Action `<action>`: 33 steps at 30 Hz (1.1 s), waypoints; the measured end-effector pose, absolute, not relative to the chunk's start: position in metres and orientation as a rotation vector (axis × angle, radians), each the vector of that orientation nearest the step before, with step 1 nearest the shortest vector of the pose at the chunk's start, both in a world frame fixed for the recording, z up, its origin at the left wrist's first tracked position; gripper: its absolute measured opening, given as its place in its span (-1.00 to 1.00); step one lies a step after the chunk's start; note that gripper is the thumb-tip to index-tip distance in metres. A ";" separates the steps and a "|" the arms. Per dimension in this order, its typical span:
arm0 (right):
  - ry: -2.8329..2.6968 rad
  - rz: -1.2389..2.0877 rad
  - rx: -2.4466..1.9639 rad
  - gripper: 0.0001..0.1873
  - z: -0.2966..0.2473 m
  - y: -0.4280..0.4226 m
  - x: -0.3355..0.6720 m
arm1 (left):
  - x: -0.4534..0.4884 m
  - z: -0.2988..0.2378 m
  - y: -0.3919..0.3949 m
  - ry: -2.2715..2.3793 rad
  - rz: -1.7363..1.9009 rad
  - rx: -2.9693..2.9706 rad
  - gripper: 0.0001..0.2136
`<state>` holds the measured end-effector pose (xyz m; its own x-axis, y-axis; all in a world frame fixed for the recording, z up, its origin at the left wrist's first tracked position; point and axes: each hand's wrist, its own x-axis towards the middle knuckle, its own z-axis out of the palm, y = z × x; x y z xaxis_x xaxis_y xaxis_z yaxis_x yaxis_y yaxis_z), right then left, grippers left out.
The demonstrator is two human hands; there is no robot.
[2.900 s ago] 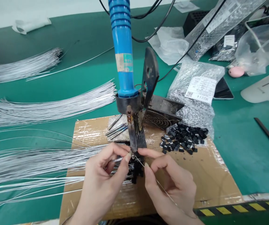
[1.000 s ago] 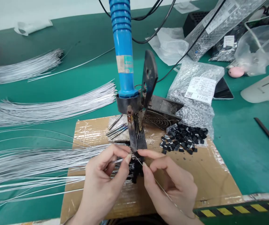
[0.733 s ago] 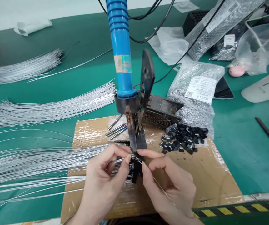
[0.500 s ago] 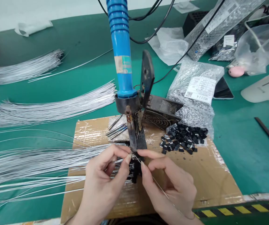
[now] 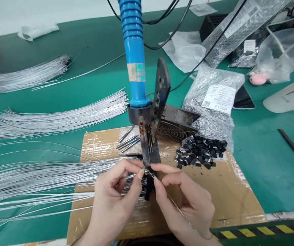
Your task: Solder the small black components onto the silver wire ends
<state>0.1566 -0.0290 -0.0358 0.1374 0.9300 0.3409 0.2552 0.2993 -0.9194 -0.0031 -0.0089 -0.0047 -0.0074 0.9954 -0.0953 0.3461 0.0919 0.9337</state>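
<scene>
A blue-handled soldering iron (image 5: 135, 61) stands fixed in a dark metal stand (image 5: 173, 119), its tip (image 5: 144, 150) pointing down. Just under the tip, my left hand (image 5: 116, 201) pinches a thin silver wire from the bundle (image 5: 34, 181) that fans out to the left. My right hand (image 5: 185, 201) pinches a strand of solder wire (image 5: 173, 205), whose end meets the iron tip. The fingertips of both hands nearly touch below the tip. A small black part (image 5: 149, 186) sits between the hands.
A taped cardboard sheet (image 5: 226, 191) lies on the green mat and carries a pile of small black parts (image 5: 201, 152). More silver wire bundles (image 5: 54, 118) lie at the left. Bubble-wrap bags (image 5: 213, 99), plastic bags, a phone and cables crowd the back right.
Both hands stay pinched at the iron tip. My right fingers have crept slightly left along the solder wire. The view has shifted a little.
</scene>
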 end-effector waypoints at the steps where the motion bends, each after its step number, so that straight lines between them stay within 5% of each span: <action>1: -1.377 0.713 -1.198 -0.82 -0.036 -0.029 0.157 | -0.003 -0.005 -0.009 1.500 0.940 1.388 -0.88; 33: -1.321 0.718 -1.211 -0.84 -0.036 -0.029 0.153 | -0.002 -0.005 -0.010 1.517 0.903 1.403 -0.88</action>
<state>0.1533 -0.0290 -0.0360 0.1796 0.9285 0.3249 0.2326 0.2808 -0.9312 -0.0016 -0.0100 -0.0052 -0.0007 0.9934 -0.1148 0.3725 0.1068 0.9219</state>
